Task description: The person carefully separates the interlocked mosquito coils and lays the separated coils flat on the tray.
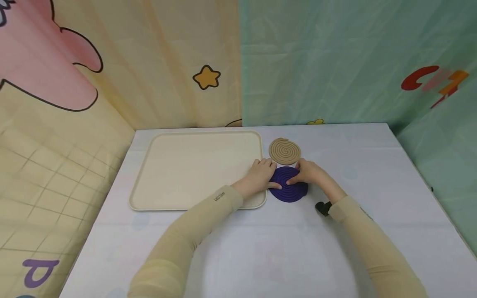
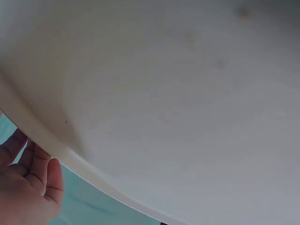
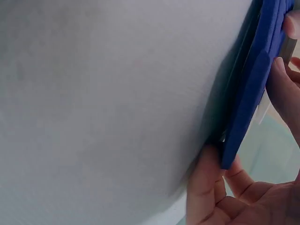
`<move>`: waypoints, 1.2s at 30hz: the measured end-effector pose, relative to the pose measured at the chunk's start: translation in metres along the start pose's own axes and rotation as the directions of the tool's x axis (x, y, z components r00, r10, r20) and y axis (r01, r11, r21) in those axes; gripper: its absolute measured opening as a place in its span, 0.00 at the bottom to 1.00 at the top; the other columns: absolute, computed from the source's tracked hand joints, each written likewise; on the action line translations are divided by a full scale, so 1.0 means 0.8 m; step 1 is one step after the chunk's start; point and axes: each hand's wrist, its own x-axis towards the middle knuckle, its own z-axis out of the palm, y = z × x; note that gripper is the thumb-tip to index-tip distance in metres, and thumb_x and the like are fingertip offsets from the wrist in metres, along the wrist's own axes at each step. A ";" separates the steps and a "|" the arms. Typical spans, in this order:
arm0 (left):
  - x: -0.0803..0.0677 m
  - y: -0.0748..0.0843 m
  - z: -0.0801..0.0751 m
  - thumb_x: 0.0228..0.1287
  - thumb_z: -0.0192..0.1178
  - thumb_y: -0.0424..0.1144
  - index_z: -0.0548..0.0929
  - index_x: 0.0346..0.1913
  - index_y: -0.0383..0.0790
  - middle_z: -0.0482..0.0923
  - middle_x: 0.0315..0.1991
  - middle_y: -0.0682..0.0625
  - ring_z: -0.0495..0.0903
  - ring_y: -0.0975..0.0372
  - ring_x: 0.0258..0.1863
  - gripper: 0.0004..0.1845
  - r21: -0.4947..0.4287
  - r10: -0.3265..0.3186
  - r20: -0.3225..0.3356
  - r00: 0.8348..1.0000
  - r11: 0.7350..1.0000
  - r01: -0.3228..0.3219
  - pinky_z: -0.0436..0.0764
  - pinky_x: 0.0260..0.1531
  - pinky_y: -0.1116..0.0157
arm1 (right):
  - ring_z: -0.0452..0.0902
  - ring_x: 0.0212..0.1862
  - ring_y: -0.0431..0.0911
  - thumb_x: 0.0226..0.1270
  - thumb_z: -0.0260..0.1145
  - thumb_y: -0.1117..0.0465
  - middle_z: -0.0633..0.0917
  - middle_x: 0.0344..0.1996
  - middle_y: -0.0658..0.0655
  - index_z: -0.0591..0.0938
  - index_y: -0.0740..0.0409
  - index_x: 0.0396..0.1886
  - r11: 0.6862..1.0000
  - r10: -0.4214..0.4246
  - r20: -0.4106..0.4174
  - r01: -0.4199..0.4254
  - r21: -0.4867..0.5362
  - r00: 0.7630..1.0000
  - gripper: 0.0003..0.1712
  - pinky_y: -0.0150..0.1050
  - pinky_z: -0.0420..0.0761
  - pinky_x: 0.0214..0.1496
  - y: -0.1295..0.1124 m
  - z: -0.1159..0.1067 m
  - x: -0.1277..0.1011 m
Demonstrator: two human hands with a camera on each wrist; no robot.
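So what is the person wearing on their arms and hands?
Both arms wear long, snug, pale beige sleeves that end at the wrists. The left cuff carries a small line of dark lettering, too small to read surely. A small black device sits at the right wrist. The left hand and right hand are bare: no gloves, and no rings or watch that I can see.

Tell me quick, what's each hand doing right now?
Left hand: fingers rest on the purple spiral mat; grip cannot be told.
Right hand: grips the mat's edge.
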 end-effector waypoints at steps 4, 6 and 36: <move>0.001 0.000 -0.002 0.57 0.58 0.70 0.71 0.66 0.38 0.75 0.56 0.46 0.74 0.55 0.55 0.44 -0.014 -0.013 0.022 1.000 1.000 0.014 0.70 0.53 0.58 | 0.76 0.55 0.62 0.55 0.76 0.51 0.78 0.53 0.73 0.68 0.73 0.55 0.999 -0.001 -0.003 0.001 0.053 1.000 0.40 0.55 0.77 0.57 0.001 -0.002 0.001; 0.002 -0.001 -0.003 0.57 0.58 0.70 0.70 0.67 0.39 0.74 0.58 0.46 0.73 0.55 0.57 0.45 -0.021 -0.017 0.034 0.999 1.000 0.017 0.69 0.55 0.57 | 0.76 0.55 0.62 0.55 0.75 0.53 0.78 0.53 0.73 0.69 0.74 0.56 0.996 -0.020 0.000 0.020 0.081 1.000 0.39 0.55 0.76 0.59 0.002 -0.003 0.001; -0.018 -0.026 -0.054 0.57 0.72 0.41 0.62 0.54 0.42 0.71 0.65 0.34 0.70 0.48 0.68 0.31 -0.903 -0.271 -0.012 0.963 0.417 0.106 0.74 0.64 0.52 | 0.63 0.71 0.64 0.64 0.69 0.53 0.65 0.71 0.70 0.55 0.64 0.77 0.861 -0.105 -0.067 0.125 0.493 0.992 0.49 0.60 0.65 0.71 -0.034 -0.021 -0.027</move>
